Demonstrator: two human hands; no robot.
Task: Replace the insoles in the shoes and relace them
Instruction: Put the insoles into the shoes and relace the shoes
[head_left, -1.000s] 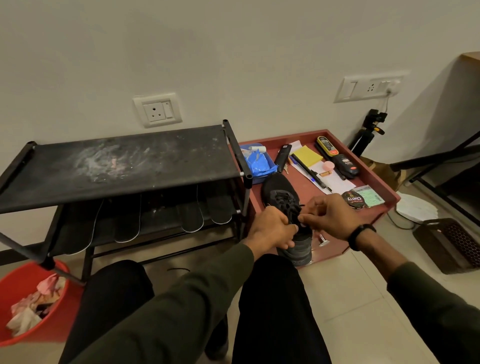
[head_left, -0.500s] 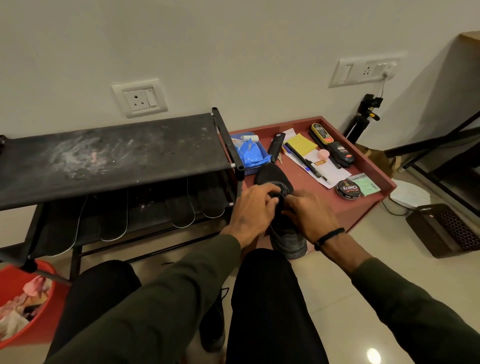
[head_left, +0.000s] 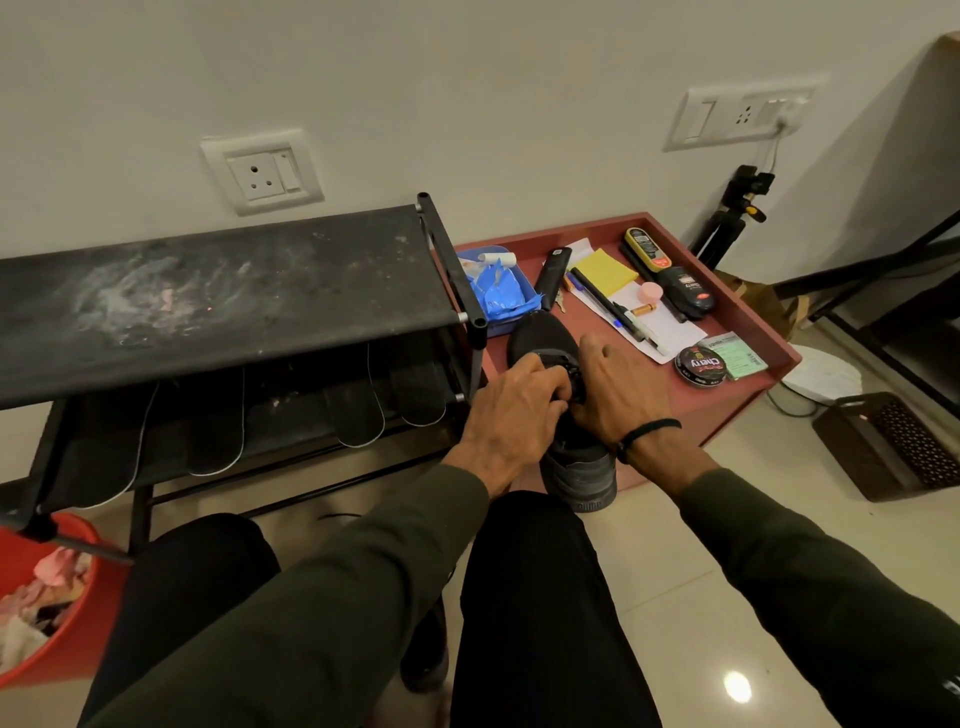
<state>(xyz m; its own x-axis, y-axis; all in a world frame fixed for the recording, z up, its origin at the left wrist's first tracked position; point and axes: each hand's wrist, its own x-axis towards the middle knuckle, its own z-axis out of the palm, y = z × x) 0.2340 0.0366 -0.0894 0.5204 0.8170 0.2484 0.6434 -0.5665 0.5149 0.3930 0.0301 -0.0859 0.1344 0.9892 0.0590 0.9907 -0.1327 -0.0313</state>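
Note:
A black shoe (head_left: 545, 338) rests on the near left edge of the red tray table (head_left: 748, 322), its toe pointing away from me and its heel (head_left: 582, 478) hanging over the edge. My left hand (head_left: 511, 415) and my right hand (head_left: 618, 389) meet over the shoe's lacing area, fingers pinched on the black lace (head_left: 574, 376). Most of the lace and the tongue are hidden under my fingers. Several dark insoles (head_left: 358, 410) with pale edges hang along the lower shelf of the black rack (head_left: 223, 301). A second dark shoe (head_left: 423, 649) shows between my legs.
The tray table holds a blue box (head_left: 498, 291), pens, a yellow pad (head_left: 610, 270), polish bottles and a round polish tin (head_left: 700, 366). A red bucket (head_left: 47, 618) stands at lower left, a dark basket (head_left: 893, 447) on the floor at right, a tripod (head_left: 732, 218) by the wall.
Both hands have slid forward from the heel end toward the middle of the shoe and drawn closer together over the laces. The view has tilted down and to the right.

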